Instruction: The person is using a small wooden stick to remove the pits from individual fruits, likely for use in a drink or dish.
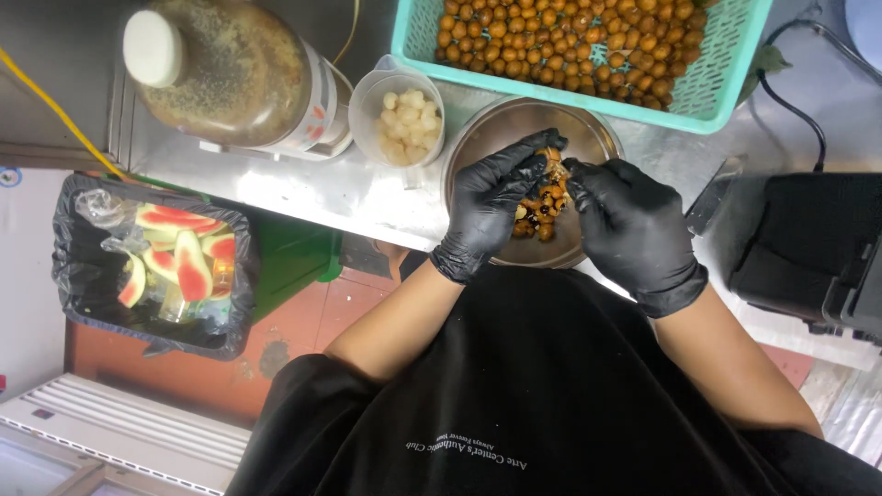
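Both my hands wear black gloves and meet over a round metal bowl (487, 138) that holds brown shells and dark seeds. My left hand (491, 197) and my right hand (629, 225) pinch a small brown fruit (552, 163) between their fingertips, its shell partly broken. Behind the bowl stands a clear plastic cup (404, 124) with peeled whitish fruit flesh. A turquoise plastic basket (726, 83) full of small round brown fruits sits at the top.
A large jar (239, 73) with a white lid lies on the steel counter (303, 188) at left. Below the counter, a bin lined with a black bag (156, 266) holds watermelon rinds. A black appliance (808, 243) with a cable stands at right.
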